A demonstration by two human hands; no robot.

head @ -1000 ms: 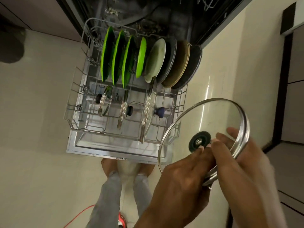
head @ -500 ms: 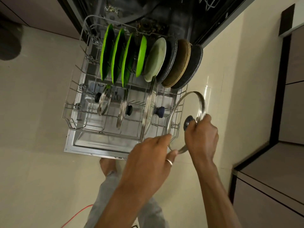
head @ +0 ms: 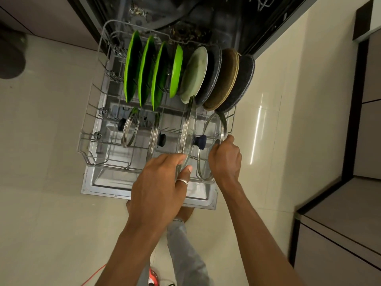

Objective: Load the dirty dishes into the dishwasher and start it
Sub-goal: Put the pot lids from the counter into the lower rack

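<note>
The dishwasher's lower rack point(head: 88, 159) is pulled out over the open door point(head: 107, 188). Several green plates point(head: 132, 67) and darker plates point(head: 226, 79) stand on edge in its back row. Three glass lids stand in the front row, the largest point(head: 188, 129) with a dark blue knob. My right hand point(head: 225, 157) holds a fourth glass lid point(head: 214, 129) upright at the rack's right end, gripping its knob side. My left hand point(head: 160, 182), with a ring on the thumb, pinches the lower rim of the large lid.
Pale tiled floor surrounds the door. A dark cabinet front point(head: 338, 234) stands at the right. My legs point(head: 185, 248) are below the door's front edge, with an orange cable point(head: 92, 275) on the floor. A dark round object point(head: 10, 56) sits far left.
The glass lid went from held up at the right, flat to the camera, down into the rack's right end on edge. My left hand moved from it to the large lid's rim.
</note>
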